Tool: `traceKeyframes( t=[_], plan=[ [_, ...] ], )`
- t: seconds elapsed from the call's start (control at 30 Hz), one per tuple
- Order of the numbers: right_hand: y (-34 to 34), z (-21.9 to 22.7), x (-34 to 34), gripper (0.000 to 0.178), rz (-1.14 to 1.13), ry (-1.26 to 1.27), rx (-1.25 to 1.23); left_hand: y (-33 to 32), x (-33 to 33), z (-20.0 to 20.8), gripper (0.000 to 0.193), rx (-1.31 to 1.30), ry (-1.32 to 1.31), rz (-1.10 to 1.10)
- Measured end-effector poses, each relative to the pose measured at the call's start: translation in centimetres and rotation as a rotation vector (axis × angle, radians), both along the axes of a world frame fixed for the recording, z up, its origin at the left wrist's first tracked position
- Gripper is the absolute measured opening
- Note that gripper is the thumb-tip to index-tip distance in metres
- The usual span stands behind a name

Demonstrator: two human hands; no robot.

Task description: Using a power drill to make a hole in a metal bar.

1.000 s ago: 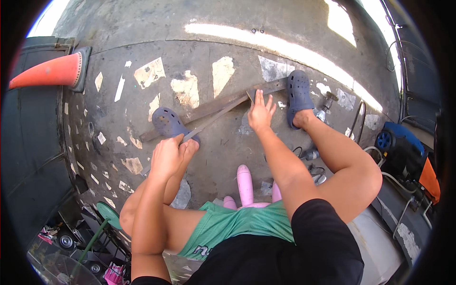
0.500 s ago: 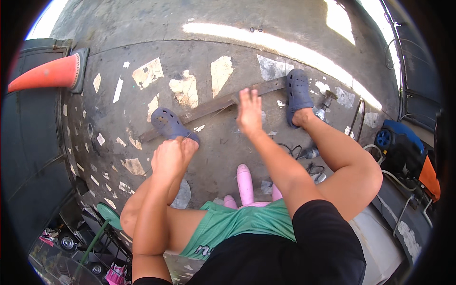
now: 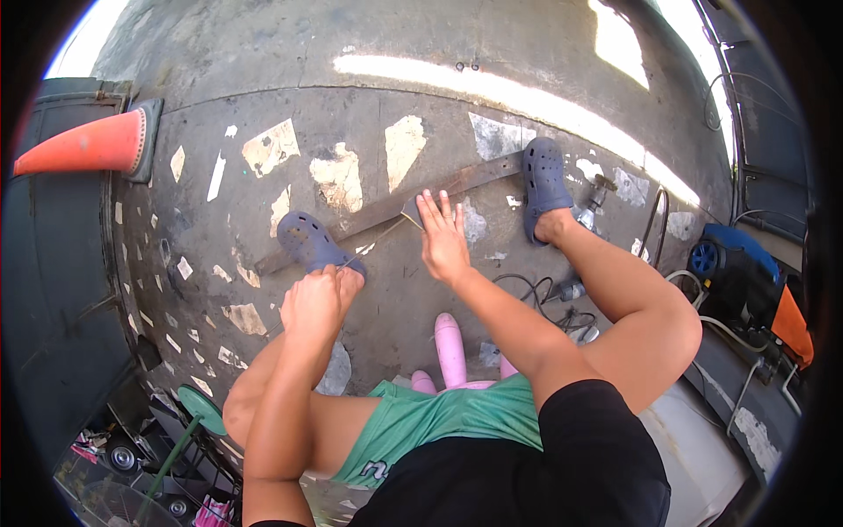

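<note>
My left hand (image 3: 312,299) is closed in a fist around a thin rod (image 3: 379,239), which slants up and right toward my other hand. My right hand (image 3: 444,239) has its fingers nearly straight and close together over a small dark flat piece with a pale edge (image 3: 411,211). That piece sits beside a long dark bar (image 3: 386,204) on the floor, near the rod's far end. Fingers hide part of it, and my right thumb cannot be made out. Blue-grey clogs on my left foot (image 3: 303,237) and right foot (image 3: 546,176) rest over the bar toward its two ends.
An orange cone (image 3: 83,145) lies at the left. Near my right leg are a corded power tool (image 3: 571,290) and another tool with a round head (image 3: 597,198). A blue and black machine (image 3: 733,263) stands farther right. Pink legs of a seat (image 3: 450,347) show below me.
My right hand has come slightly down and left, with the small dark flat piece moving along with it. My left fist stays almost in place on the rod.
</note>
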State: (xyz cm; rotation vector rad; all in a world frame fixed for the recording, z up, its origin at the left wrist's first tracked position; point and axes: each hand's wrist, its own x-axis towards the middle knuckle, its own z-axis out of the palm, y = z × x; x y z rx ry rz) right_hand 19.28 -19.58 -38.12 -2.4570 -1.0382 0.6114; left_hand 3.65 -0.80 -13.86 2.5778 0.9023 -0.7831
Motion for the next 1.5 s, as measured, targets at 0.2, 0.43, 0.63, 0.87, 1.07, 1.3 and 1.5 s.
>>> traceKeyframes(
  t=[0.2, 0.43, 0.63, 0.87, 1.07, 1.3, 1.5],
  plan=[
    [0.5, 0.9, 1.7, 0.065, -0.278, -0.074, -0.151, -0.1, 0.2, 0.1, 0.032, -0.019, 0.013, 0.042],
    [0.7, -0.4, 0.6, 0.065, -0.217, -0.038, -0.043, 1.5, -0.3, -1.1, 0.035, -0.085, -0.002, 0.068],
    [1.0, -1.2, -0.6, 0.064, -0.172, 0.068, -0.025, 1.5, -0.4, -1.5, 0.036, -0.064, 0.017, 0.05],
    [1.0, 3.3, 3.2, 0.057, -0.133, -0.119, -0.213, -0.5, 0.3, -0.3, 0.032, 0.039, 0.036, 0.006],
    [2.8, 7.9, -2.5, 0.062, 0.129, 0.117, 0.066, -0.7, -0.2, -1.1, 0.044, 0.046, 0.069, -0.005],
    [2.4, 7.8, -1.2, 0.073, -0.019, -0.173, -0.166, -0.7, -0.7, -1.0, 0.04, 0.015, 0.06, -0.024],
    [3.2, 11.2, -3.8, 0.078, 0.227, -0.02, 0.046, -1.0, -0.4, -0.5, 0.033, -0.028, 0.037, 0.041]
  ],
)
